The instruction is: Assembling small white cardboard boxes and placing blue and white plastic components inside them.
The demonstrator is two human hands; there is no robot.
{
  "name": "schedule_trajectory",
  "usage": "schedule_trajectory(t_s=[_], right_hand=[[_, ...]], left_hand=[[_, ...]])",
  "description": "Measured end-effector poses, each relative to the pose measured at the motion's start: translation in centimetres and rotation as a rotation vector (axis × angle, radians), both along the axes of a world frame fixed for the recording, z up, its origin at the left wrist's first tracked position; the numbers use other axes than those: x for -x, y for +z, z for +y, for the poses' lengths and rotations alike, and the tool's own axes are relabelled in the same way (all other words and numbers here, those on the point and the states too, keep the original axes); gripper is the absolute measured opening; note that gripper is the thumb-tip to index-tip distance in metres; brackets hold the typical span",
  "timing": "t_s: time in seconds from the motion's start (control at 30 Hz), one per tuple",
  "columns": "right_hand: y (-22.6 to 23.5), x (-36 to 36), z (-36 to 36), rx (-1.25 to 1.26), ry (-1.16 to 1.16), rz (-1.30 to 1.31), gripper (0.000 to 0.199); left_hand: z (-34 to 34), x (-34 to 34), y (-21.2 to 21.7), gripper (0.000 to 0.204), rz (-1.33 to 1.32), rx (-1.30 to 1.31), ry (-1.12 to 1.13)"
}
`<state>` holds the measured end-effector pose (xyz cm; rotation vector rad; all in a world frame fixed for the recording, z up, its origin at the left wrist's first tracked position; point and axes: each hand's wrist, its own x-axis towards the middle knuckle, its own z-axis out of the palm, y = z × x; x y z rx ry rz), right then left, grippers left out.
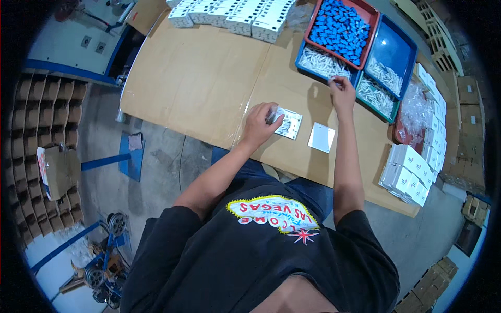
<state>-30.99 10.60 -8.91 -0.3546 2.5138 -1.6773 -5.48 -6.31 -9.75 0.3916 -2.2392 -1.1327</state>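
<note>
Left hand point(259, 123) is closed on a square switch plate point(287, 124) lying flat on the cardboard-covered table point(198, 78); likely light, stiff, best held by its edges. Right hand point(342, 94) pinches small white parts at the blue tray point(326, 63). White square panel point(321, 137) just beside; white boxes point(409, 175) stacked at right.

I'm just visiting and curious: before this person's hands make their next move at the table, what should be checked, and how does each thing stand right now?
1. Left hand steadies the square plate on the table: ok, it rests on the plate's left edge.
2. Right hand has reached the blue tray of white pieces: ok, fingertips are at its near edge.
3. A piece is pinched in the right hand: cannot tell, too small.
4. Second white square plate lies apart from both hands: ok.
5. Cardboard-covered table has bare room beside the plates: ok.
</note>
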Motion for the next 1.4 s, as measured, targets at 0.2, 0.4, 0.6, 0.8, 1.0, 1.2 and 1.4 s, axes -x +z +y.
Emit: schedule_trajectory(t_s=[0.2,0.4,0.6,0.8,1.0,1.2,1.4], right_hand=[[0.9,-10.3,-3.0,0.252,0.280,-0.157,0.012],[3.4,-13.6,-4.2,-0.027,0.530,-0.195,0.015],[4.2,-13.9,-4.3,-0.099,0.659,0.089,0.018],[4.4,-14.2,-4.7,-0.194,0.731,0.150,0.030],[2.1,-14.6,-5.0,-0.134,0.748,0.248,0.036],[2.8,-14.8,-5.0,0.099,0.646,-0.092,0.027],[1.2,-6.9,1.0,-0.021,0.128,0.161,0.020]], left_hand=[[-0.1,-0.3,0.1,0.032,-0.053,-0.035,-0.015],[-0.2,-0.1,-0.5,0.035,0.006,0.022,-0.036],[-0.3,-0.2,-0.8,0.037,-0.022,0.023,-0.032],[-0.3,-0.4,-0.6,0.035,-0.003,0.042,0.000],[0.0,0.2,-1.8,0.035,0.034,0.027,-0.039],[-0.2,-0.4,-1.1,0.028,-0.053,-0.059,-0.017],[0.2,-0.2,-0.4,0.025,-0.032,-0.085,-0.017]])
